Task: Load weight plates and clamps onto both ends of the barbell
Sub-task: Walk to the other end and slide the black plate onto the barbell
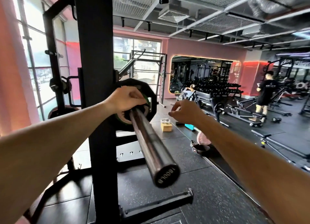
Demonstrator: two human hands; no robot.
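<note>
Chrome barbell sleeve [151, 145] runs from centre frame toward me, its end cap at about 6 o'clock of the picture's middle, lettering on the cap blurred. At the sleeve's inner end sits a black weight plate [134, 87] with a smaller green-edged plate [147, 99] against its outer face; both are on the bar, hard by the black rack upright [99, 89].

My left hand [126, 98] is at the sleeve's inner end, fingers curled over the green-edged plate and the collar region. Whether it grips the plate or a clamp I cannot tell; the fingers hide the contact.

My right hand [184, 112] hangs in the air at 3 o'clock of the plates, apart from the bar, fingers loosely curled with thumb and forefinger close together. I cannot tell whether anything is pinched.

On the rubber floor [209, 198], at 5 o'clock of my right hand, lies a barbell clamp [200, 147] just beside a pink plate [202, 137]. A small cardboard box [166, 126] sits at 7 o'clock of the same hand.

Background, 3 o'clock: a person in black [265, 96] standing near benches and a dumbbell rack [216, 87].
</note>
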